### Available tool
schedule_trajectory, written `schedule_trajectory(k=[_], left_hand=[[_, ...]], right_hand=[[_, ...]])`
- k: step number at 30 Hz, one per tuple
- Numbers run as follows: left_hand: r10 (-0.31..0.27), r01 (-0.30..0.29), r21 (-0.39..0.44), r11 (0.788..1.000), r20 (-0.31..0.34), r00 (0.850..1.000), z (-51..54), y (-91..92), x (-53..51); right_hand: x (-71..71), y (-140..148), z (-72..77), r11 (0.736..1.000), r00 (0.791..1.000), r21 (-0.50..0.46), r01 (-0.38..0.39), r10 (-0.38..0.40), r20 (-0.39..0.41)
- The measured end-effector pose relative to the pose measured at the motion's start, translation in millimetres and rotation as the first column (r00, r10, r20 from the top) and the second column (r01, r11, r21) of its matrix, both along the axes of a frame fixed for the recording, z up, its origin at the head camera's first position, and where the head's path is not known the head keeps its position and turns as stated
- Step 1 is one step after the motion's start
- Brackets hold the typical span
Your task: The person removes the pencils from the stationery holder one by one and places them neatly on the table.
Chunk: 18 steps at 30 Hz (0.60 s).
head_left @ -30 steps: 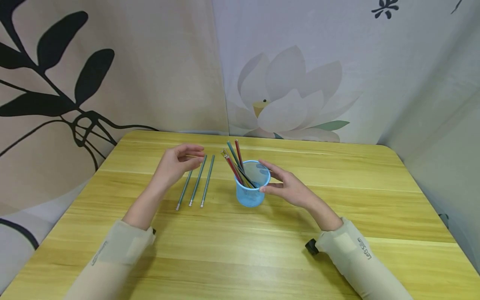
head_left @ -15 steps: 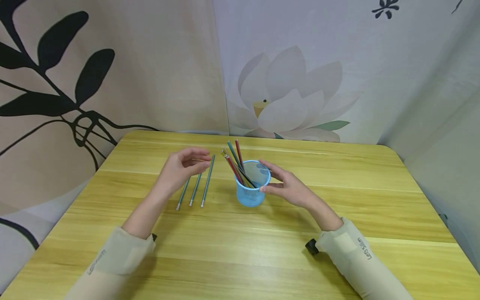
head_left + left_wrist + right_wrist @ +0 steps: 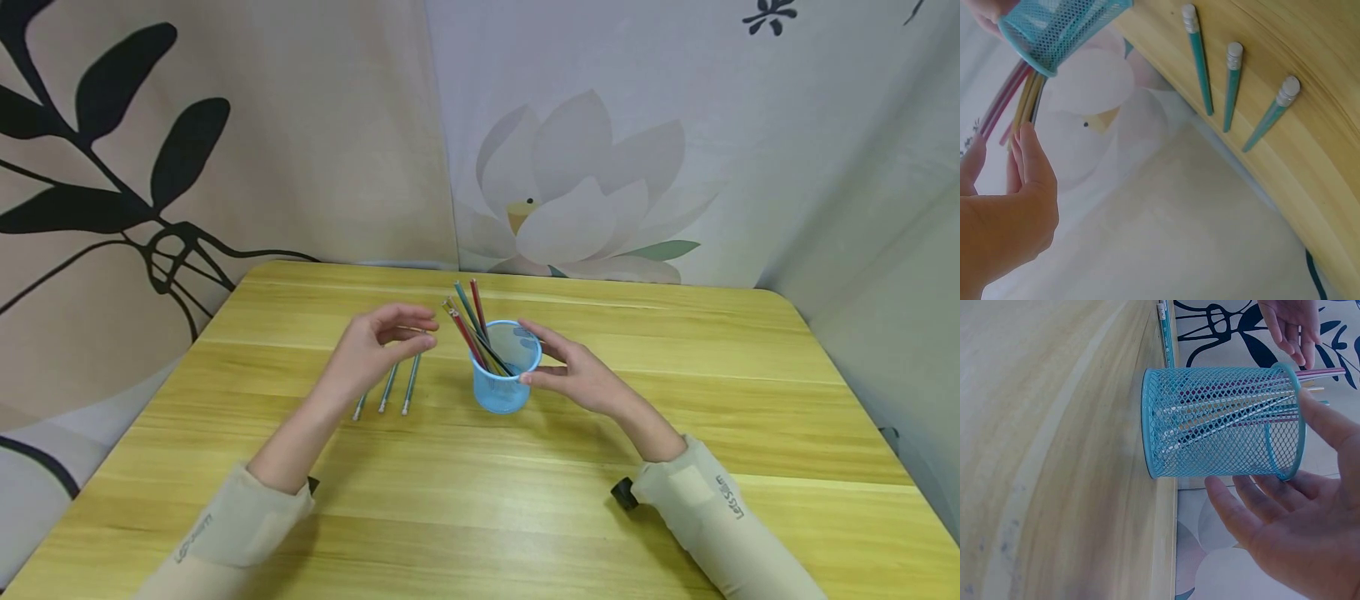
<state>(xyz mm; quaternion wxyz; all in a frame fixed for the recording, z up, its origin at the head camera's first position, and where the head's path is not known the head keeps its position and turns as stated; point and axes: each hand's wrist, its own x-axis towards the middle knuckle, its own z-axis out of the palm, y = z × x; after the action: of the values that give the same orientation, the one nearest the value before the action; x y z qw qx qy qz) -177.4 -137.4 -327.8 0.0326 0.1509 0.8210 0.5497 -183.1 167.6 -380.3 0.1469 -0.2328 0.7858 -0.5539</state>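
A light blue mesh pencil cup (image 3: pixel 501 395) stands upright on the table, with several red, yellow, teal and dark pencils (image 3: pixel 463 333) leaning left in it. My right hand (image 3: pixel 581 372) holds the cup from the right, thumb at the rim and fingers round the far side. My left hand (image 3: pixel 369 348) hovers left of the cup, thumb and fingers spread a little apart, holding nothing. It is short of the pencil tops in the head view. Three teal pencils (image 3: pixel 1232 87) with white eraser ends lie side by side on the table; the left hand partly covers them in the head view.
The wooden table (image 3: pixel 480 517) runs up to patterned curtains (image 3: pixel 337 150) at the back and sides. Each sleeve (image 3: pixel 240 517) has a small black device (image 3: pixel 623 493) at the cuff.
My left hand has moved right and slightly nearer to me, passing over the teal pencils towards the cup. The right hand and the cup have stayed in place.
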Motion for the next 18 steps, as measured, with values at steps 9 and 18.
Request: schedule_trajectory(k=[9, 18], left_hand=[[-0.012, 0.012, -0.008, 1.000, -0.003, 1.000, 3.3, 9.0, 9.3], [0.000, 0.000, 0.018, 1.000, 0.014, 1.000, -0.4, 19.5, 11.3]], right_hand=[[0.6, 0, 0.7, 1.000, 1.000, -0.004, -0.004, 0.004, -0.001], [0.6, 0, 0.6, 1.000, 1.000, -0.008, -0.004, 0.004, 0.003]])
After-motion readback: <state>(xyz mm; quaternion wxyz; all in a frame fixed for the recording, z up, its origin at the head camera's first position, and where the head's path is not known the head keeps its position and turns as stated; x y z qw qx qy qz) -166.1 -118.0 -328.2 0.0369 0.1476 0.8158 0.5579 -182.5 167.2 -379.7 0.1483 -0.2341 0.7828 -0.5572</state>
